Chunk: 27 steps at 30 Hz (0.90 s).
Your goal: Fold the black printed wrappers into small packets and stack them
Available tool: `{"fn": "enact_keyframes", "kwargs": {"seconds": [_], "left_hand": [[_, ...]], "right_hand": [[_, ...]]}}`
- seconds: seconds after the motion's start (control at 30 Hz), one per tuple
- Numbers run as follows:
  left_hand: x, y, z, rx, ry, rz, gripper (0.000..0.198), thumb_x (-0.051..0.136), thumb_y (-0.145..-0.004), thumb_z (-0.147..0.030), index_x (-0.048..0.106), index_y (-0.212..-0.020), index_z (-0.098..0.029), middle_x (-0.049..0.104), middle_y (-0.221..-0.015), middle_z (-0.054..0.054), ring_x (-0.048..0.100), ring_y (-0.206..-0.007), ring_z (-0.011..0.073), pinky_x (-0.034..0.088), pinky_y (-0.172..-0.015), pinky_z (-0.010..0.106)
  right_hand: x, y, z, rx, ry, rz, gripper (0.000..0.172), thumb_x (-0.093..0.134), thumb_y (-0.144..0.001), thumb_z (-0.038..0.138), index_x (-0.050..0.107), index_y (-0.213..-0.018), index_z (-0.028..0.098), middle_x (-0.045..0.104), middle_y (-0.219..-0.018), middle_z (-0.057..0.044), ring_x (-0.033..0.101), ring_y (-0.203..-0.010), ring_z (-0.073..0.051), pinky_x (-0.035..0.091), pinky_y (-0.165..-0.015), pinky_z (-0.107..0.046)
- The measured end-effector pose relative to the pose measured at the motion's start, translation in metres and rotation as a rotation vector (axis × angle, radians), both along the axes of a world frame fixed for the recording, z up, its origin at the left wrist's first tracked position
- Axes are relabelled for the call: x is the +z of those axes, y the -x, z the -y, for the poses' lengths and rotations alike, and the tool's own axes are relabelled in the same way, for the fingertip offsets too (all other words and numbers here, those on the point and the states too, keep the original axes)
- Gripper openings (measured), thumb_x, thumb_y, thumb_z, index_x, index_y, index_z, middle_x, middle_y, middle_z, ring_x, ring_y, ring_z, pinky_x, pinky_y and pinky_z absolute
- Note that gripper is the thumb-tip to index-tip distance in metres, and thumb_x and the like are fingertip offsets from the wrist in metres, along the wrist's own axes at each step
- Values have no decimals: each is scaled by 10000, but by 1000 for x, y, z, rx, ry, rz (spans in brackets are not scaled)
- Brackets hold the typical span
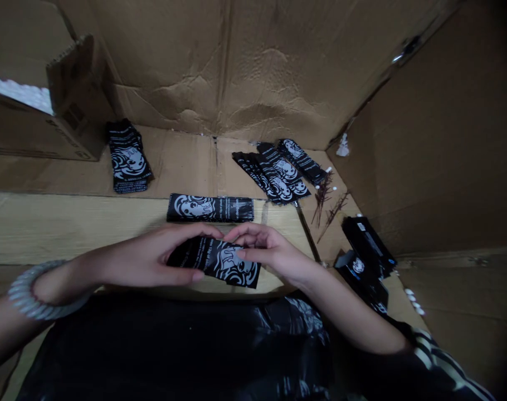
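Between my two hands is a black printed packet point(226, 263) with a white swirl design; whether it is one packet or a thin stack, I cannot tell. My left hand point(153, 259) grips its left end, thumb in front and fingers behind. At the right end, my right hand point(264, 245) pinches the upper edge with its thumb on the printed face. Just beyond my fingers, a flat pile of black packets point(211, 209) lies crosswise on the cardboard surface. Both hands are closed on the held packet, low over the near edge.
A stack of packets point(128, 159) lies at the left, beside an open carton point(76, 106) with white contents. Fanned packets point(274, 172) lie back right, near dark reddish twig-like bits point(322, 197). Black boxes point(368, 248) are at the right. Cardboard walls point(245, 67) enclose the surface.
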State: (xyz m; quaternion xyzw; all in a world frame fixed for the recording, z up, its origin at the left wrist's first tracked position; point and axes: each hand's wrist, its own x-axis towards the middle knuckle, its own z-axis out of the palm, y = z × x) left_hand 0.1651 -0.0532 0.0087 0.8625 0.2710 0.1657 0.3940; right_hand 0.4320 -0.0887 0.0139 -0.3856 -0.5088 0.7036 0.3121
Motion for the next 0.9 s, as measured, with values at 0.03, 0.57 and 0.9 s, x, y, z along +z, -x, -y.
{"fn": "enact_keyframes", "kwargs": {"seconds": [0.03,0.57,0.9], "left_hand": [[0,0,3,7,-42,-7,645,778,-863,-511,588,-1440,-294,741,-1351,72,756,-1050,252,635,-817,335],[-8,-30,37,145,-87,146,1095,733,-766,-190,118,-1668,-273,660,-1464,164,683,-1303,349,611,-1038,482],[-3,-30,41,182,-164,175,1011,725,-766,-249,204,-1632,-262,615,-1473,173,677,-1293,348,642,-992,450]], "right_hand": [[0,0,1,6,-15,-2,223,760,-829,125,710,-1030,209,731,-976,5,676,-872,-118,549,-869,-274],[10,7,9,20,-32,-59,383,790,-825,167,683,-1181,261,745,-1226,-23,701,-1139,-168,580,-947,-322],[13,13,12,22,18,-153,421,821,-792,164,679,-1175,264,734,-1262,-28,695,-1183,-174,563,-1029,-345]]}}
